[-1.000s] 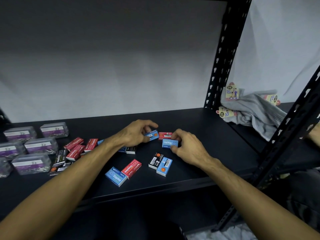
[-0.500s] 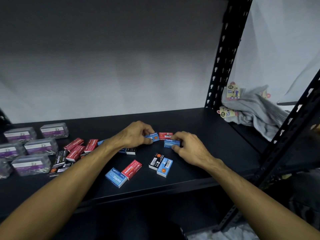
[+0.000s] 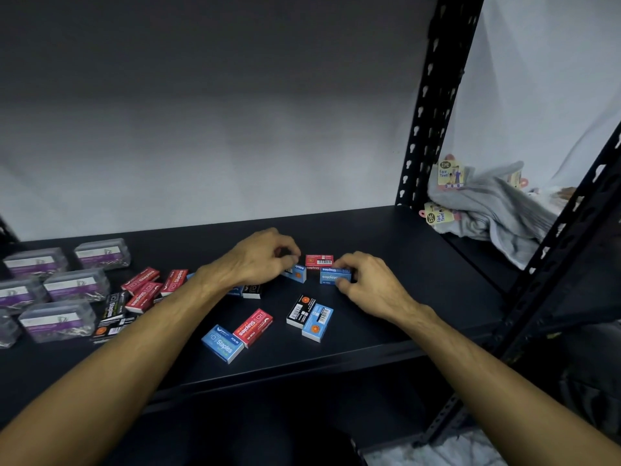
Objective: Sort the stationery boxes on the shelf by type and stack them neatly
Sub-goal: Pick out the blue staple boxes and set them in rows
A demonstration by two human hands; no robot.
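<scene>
From the head view, the left hand (image 3: 258, 260) has its fingers curled onto a blue box (image 3: 297, 272) on the black shelf (image 3: 386, 264), apparently pinching it, though the fingertips are partly hidden. The right hand (image 3: 366, 284) grips a second blue box (image 3: 334, 275) between thumb and fingers. A red box (image 3: 319, 260) lies just behind both grips, between them. Nearer than the hands lie a black-and-blue pair (image 3: 311, 317) and a blue-and-red pair (image 3: 237, 338). Left of the left hand sit more red boxes (image 3: 148, 287) and clear cases (image 3: 57, 317).
</scene>
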